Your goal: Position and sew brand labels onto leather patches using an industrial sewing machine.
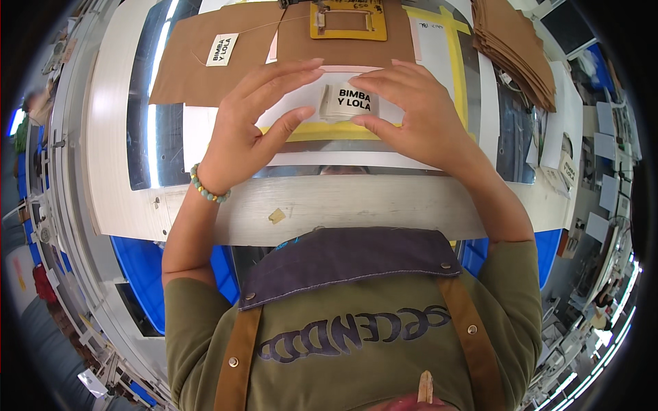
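Observation:
A small stack of cream fabric labels (354,100) with dark lettering is in front of me, over a white sheet edged with yellow tape. My right hand (418,113) brackets it at the right, fingertips at its far edge and thumb at its near edge. To the left of the stack, my left hand (257,127) is open and apart from it, thumb and fingers spread, holding nothing. Just beyond lies a brown panel (343,53) with a yellow frame-shaped template (348,19) on it.
Another brown panel (185,65) lies at the far left, with a single label (222,50) and a loose thread. Many brown pieces are stacked (514,48) at the far right. More labels (567,168) sit at the right table edge. Blue bins (140,274) stand below the table.

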The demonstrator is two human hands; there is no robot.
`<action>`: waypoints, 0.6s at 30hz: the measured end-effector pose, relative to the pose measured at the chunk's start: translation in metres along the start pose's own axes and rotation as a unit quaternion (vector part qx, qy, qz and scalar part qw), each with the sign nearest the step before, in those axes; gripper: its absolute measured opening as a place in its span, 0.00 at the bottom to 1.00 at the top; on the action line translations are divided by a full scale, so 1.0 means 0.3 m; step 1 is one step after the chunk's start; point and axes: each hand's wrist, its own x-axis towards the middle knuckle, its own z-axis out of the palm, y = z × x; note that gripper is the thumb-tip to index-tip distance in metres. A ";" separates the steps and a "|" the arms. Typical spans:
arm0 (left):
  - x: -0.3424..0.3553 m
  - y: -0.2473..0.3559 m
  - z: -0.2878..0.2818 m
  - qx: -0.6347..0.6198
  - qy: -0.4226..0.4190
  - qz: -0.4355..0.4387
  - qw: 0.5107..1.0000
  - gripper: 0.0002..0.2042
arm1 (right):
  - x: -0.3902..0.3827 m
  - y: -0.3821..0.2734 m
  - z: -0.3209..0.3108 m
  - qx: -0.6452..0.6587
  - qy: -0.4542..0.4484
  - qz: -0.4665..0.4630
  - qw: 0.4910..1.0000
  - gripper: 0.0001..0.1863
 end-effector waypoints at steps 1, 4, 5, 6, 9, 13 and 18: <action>0.000 0.014 -0.008 -0.009 0.003 0.015 1.000 0.19 | -0.002 0.002 0.003 -0.001 -0.004 -0.001 1.000 0.23; 0.003 0.047 -0.039 -0.014 0.004 0.022 1.000 0.19 | -0.006 0.006 0.009 0.014 -0.003 0.009 1.000 0.22; 0.007 0.051 -0.046 -0.014 0.000 0.020 1.000 0.19 | -0.006 0.005 0.010 0.014 0.002 0.009 1.000 0.22; 0.013 0.052 -0.052 -0.016 -0.009 0.007 1.000 0.19 | -0.004 0.005 0.008 0.013 0.007 0.010 1.000 0.22; 0.036 0.042 -0.036 -0.039 -0.015 -0.037 0.998 0.19 | 0.006 0.007 -0.009 0.056 0.026 0.035 0.997 0.21; 0.060 0.034 0.039 -0.189 0.029 -0.129 0.973 0.19 | 0.019 0.010 -0.045 0.077 0.051 0.025 0.995 0.21; 0.057 0.062 0.087 -0.325 -0.011 -0.230 0.917 0.16 | 0.020 -0.034 -0.079 0.055 0.035 -0.055 0.996 0.21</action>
